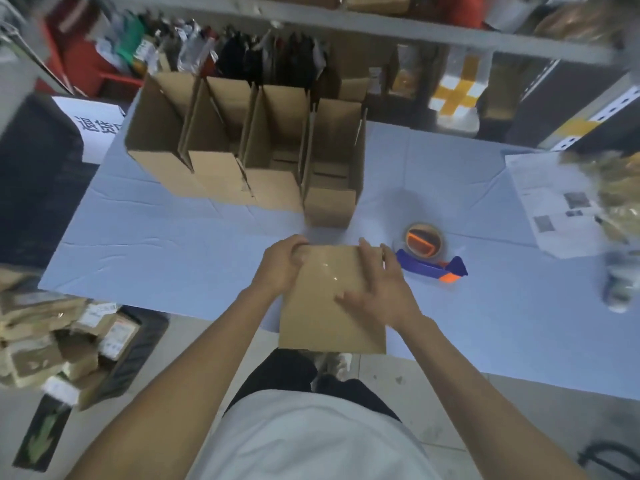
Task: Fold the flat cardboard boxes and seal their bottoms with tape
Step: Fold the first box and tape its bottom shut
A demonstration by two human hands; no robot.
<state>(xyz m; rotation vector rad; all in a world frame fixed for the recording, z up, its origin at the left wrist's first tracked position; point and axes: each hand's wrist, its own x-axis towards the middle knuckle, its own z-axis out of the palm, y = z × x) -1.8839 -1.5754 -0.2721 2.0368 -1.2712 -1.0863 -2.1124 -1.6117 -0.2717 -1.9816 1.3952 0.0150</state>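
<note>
Your box (327, 299) sits at the near table (173, 244) edge w/ a glossy tape strip on top; left hand (282, 266) curls round its far-left corner, right hand (381, 289) lies flat, fingers spread, on its right side. Tape dispenser (427, 254) just right; 4 open boxes (249, 147) stand behind.

A packing stockroom: stocked shelves (381, 26), piled parcels (52, 341).
</note>
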